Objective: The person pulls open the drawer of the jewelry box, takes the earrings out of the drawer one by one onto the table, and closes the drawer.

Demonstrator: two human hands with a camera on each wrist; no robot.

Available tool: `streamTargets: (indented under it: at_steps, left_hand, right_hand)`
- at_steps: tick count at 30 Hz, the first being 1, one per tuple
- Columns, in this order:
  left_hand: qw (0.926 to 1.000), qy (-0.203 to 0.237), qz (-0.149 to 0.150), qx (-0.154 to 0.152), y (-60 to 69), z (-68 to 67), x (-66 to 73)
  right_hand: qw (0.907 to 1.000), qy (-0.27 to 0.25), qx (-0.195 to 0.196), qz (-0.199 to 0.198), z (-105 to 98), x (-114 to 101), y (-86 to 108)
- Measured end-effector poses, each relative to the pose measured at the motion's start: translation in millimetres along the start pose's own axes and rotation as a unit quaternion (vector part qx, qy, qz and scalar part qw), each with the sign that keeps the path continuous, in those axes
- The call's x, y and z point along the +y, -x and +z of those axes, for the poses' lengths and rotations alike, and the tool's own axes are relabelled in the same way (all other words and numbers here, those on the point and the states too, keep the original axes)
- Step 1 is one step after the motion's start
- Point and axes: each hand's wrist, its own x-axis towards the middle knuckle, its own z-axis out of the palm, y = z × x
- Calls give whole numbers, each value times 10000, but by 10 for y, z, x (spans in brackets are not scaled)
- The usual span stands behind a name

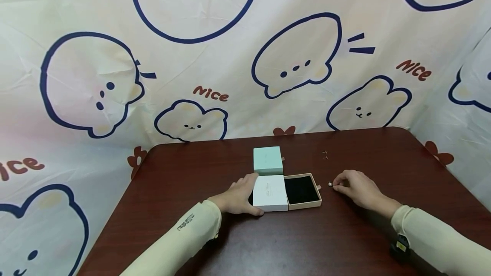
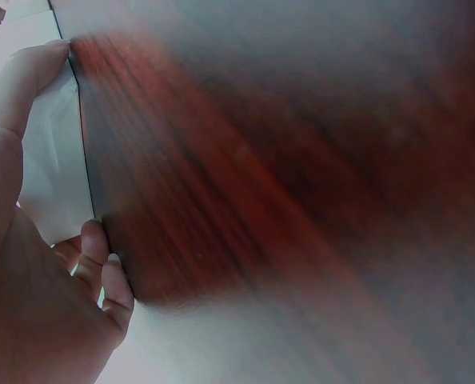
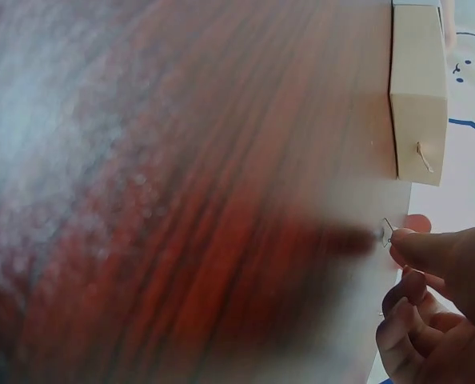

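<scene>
My left hand (image 1: 239, 195) grips the white sleeve (image 1: 270, 193) of a small drawer-style jewelry box. The thumb is on the near side and the fingers are at the far left. A beige drawer (image 1: 304, 206) with a black pad (image 1: 301, 189) inside sticks out of the sleeve's right side, with a small pull tab on its end. Right of the drawer, my right hand (image 1: 358, 188) pinches a small earring (image 1: 330, 184) with a pale round bead between thumb and forefinger. In the right wrist view, a thin wire part of the earring (image 3: 386, 232) shows at the fingertips.
A mint-green box (image 1: 267, 160) stands just behind the white sleeve, with a small tab at its right. Two tiny thin pieces (image 1: 325, 155), perhaps stud earrings, lie farther back on the dark wooden table (image 1: 199, 169). A printed cloth (image 1: 238, 67) hangs behind.
</scene>
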Motion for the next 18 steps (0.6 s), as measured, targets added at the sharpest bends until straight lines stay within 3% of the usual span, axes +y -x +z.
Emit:
streamTargets:
  at_steps: [18]
  left_hand:
    - [10000,13,-33,-29,2,-4,11]
  right_hand:
    - [9999,66,-74,73,-18,22,17]
